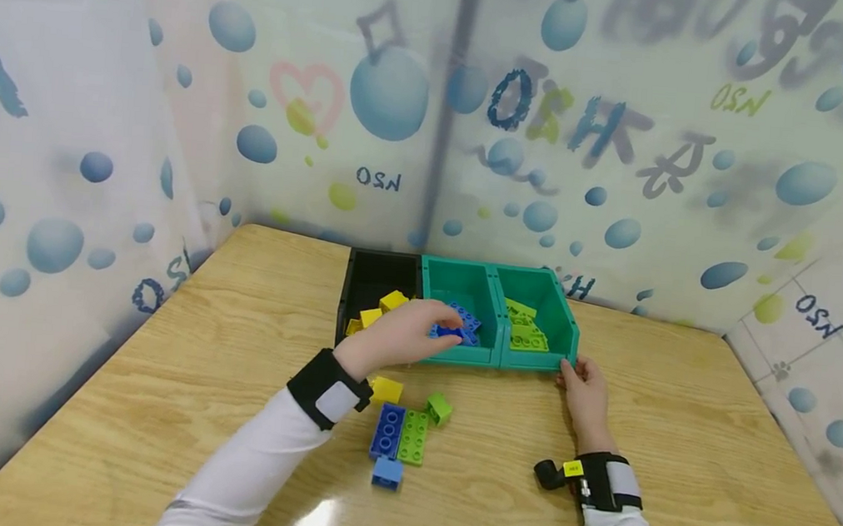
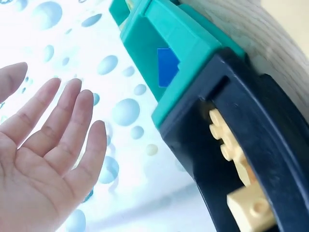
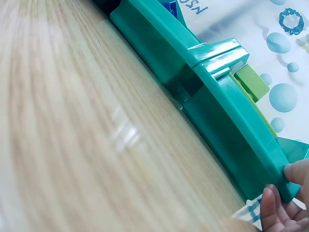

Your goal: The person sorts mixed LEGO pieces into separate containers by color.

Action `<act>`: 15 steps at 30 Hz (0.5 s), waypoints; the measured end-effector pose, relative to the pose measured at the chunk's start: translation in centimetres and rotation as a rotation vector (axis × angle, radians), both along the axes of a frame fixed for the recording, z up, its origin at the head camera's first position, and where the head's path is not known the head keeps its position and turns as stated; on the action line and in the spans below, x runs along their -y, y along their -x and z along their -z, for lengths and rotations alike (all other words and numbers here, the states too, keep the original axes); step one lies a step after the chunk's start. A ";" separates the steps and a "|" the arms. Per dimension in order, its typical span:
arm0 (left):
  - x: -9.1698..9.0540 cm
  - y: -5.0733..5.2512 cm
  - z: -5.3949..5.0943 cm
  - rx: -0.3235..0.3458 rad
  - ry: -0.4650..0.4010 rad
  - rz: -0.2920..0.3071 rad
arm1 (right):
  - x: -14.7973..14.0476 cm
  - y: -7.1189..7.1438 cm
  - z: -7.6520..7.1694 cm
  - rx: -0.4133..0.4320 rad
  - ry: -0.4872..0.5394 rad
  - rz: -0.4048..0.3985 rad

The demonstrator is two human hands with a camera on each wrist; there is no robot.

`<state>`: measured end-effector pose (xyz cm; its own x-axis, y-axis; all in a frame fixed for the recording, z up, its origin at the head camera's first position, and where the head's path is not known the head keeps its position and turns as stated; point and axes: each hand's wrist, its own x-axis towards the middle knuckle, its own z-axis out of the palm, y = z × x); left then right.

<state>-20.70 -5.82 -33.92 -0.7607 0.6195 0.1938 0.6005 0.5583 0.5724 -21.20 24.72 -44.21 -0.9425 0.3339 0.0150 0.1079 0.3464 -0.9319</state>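
Observation:
My left hand [image 1: 403, 334] hovers over the front of the middle teal bin [image 1: 458, 355]. In the left wrist view its palm and spread fingers hold nothing. Blue bricks [image 1: 467, 320] lie in that bin below the fingertips. On the far right, my right hand [image 1: 585, 390] pinches the front corner of the right teal bin [image 1: 537, 361] between thumb and fingers. Lime green bricks [image 1: 524, 330] lie inside this bin. Yellow bricks [image 1: 393, 301] sit in the black bin [image 1: 386, 261], partly hidden by the left hand.
Loose bricks lie on the wooden table in front of the bins: a yellow one [image 1: 386, 390], a dark blue one [image 1: 387, 431], a lighter blue one [image 1: 387, 473], a long green one [image 1: 414, 438] and a small green one [image 1: 439, 409]. A patterned curtain [image 1: 307, 194] hangs behind the table.

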 end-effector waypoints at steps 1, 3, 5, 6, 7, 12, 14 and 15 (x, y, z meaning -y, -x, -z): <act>0.3 -0.2 0.1 0.000 0.002 -0.006 | 0.0 0.0 0.0 0.003 -0.003 0.000; 0.8 -0.5 0.4 0.011 0.007 -0.021 | 0.0 0.0 0.0 0.013 -0.006 -0.002; 1.3 -0.7 0.9 0.024 0.019 -0.038 | -0.1 0.0 0.1 0.021 -0.006 -0.005; 1.6 -0.7 1.2 0.023 0.024 -0.043 | -0.1 0.0 0.1 0.021 -0.005 -0.006; 1.8 -0.8 1.4 0.020 0.028 -0.047 | -0.1 0.0 0.0 0.018 -0.003 -0.005; 2.7 -1.0 2.5 0.035 0.042 -0.077 | -0.1 0.1 0.0 0.006 -0.002 -0.001; 2.9 -1.2 2.9 0.058 0.055 -0.079 | -0.1 0.1 0.0 0.013 -0.006 -0.004; 3.0 -1.2 3.0 0.068 0.060 -0.072 | -0.2 0.1 0.0 0.016 -0.006 -0.004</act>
